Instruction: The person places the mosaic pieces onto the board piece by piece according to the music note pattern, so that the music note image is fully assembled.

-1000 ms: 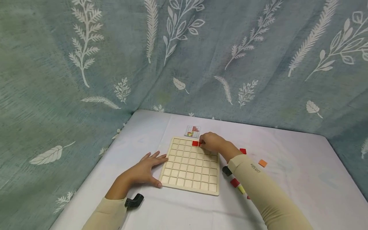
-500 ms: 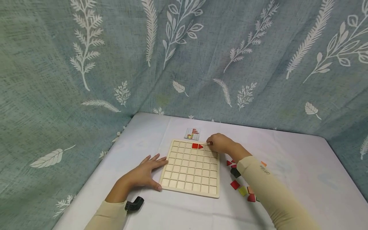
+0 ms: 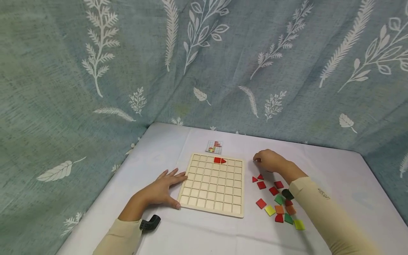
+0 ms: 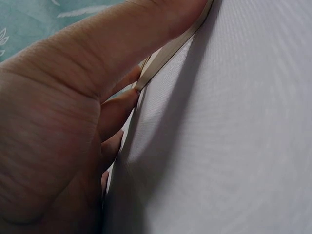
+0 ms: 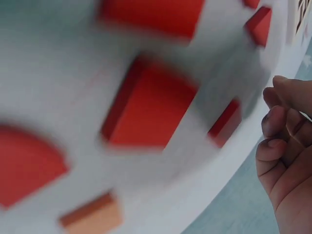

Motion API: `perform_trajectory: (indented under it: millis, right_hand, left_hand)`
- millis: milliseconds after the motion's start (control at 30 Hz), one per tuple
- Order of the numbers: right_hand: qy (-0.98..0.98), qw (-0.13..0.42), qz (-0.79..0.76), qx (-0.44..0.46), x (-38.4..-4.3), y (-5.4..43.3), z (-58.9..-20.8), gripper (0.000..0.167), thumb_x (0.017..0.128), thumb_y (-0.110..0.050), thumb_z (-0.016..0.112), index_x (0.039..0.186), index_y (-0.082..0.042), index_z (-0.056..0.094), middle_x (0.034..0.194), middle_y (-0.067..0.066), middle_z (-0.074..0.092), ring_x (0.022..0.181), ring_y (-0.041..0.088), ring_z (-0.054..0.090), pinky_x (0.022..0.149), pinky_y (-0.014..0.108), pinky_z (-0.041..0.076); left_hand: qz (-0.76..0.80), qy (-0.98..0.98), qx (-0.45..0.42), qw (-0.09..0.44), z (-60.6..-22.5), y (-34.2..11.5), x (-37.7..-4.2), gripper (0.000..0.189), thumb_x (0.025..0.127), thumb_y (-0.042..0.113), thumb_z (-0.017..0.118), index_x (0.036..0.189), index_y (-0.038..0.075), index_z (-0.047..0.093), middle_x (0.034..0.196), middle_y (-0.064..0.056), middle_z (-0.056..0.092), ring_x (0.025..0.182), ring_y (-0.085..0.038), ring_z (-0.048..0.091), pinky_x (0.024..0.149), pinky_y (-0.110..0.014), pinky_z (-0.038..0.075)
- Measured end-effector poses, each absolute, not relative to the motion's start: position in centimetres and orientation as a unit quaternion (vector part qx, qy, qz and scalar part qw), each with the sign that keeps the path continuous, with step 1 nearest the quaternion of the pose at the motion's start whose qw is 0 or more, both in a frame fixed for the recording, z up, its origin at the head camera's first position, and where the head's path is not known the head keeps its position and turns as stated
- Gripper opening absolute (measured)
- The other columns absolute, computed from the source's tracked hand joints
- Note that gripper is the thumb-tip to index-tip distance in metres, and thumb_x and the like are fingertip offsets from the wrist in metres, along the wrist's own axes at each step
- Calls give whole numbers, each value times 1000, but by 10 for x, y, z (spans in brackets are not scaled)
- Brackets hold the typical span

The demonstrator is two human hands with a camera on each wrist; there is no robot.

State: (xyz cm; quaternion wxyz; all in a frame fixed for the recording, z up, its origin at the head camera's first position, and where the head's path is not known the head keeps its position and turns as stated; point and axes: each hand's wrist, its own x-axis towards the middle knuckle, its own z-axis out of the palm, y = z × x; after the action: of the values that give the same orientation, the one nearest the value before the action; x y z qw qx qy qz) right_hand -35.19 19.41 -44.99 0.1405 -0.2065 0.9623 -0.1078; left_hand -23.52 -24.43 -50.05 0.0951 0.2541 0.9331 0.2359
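Observation:
Beside the pale wooden grid board (image 3: 208,184), my left hand (image 3: 159,191) lies with fingers spread, its fingertips and thumb at the board's left edge. A red square tile (image 3: 217,160) and a red triangle tile (image 3: 224,161) sit side by side in the board's back row. My right hand (image 3: 269,160) is above the table right of the board, fingers curled. In the right wrist view, thumb and forefinger come close together with no tile showing between them. Two small red triangles (image 3: 260,176) and a red square (image 3: 261,185) lie below this hand.
Several loose red, green, orange and yellow tiles, including a yellow square (image 3: 270,210), are scattered right of the board, some near the right forearm. A small picture card (image 3: 214,147) lies behind the board. A leaf-patterned curtain (image 3: 204,71) hangs around the white table (image 3: 191,237).
My right hand has let go of the red triangle in the back row and moved right, off the board, uncovering the triangle and more loose tiles. My left hand stays at the board's edge.

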Motion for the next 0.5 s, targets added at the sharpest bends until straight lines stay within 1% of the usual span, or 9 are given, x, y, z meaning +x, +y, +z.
perform_trajectory:
  millis: [67,133,200,333,400,500]
  right_hand:
    - [965,145,-106,-193,-350,204,-450,26,92,-10,65,118,-6,69,109,8,67,95,22,60,83,39,55]
    - [965,152,-98,-188,-349,213,-451,26,92,-12,66,117,-7,70,108,7,67,93,21,60,83,40,55]
    - [965,161,-91,-186,-346,221,-454,27,91,-15,67,117,-8,69,107,5,66,93,21,59,87,42,54]
    - [962,172,-87,-195,-340,237,-459,32,91,-25,69,120,-9,67,103,2,65,92,20,59,89,45,53]
    - [961,169,-83,-205,-335,241,-456,36,91,-28,70,121,-8,66,102,1,64,92,20,59,89,46,53]
    - [962,164,-72,-207,-330,246,-453,36,89,-26,72,120,-8,66,102,1,64,94,20,60,89,46,53]
  left_hand:
    - [235,933,256,93,-500,-244,-236,118,50,72,80,149,21,42,156,5,30,147,-25,10,117,-51,-2]
    - [235,934,254,96,-499,-244,-237,118,50,72,80,149,22,42,156,6,30,147,-24,10,117,-50,-2]
    - [237,933,253,98,-500,-243,-237,117,50,71,81,149,22,43,156,5,30,147,-24,10,117,-49,-3]
    - [240,933,247,102,-501,-243,-237,118,48,71,81,149,23,43,156,7,30,147,-23,10,117,-48,-3]
    - [239,934,247,102,-502,-244,-237,118,48,72,81,149,24,43,156,8,30,147,-23,9,117,-48,-4]
    - [237,933,253,99,-503,-245,-238,118,49,72,80,149,23,42,156,9,29,147,-22,9,117,-49,-4]
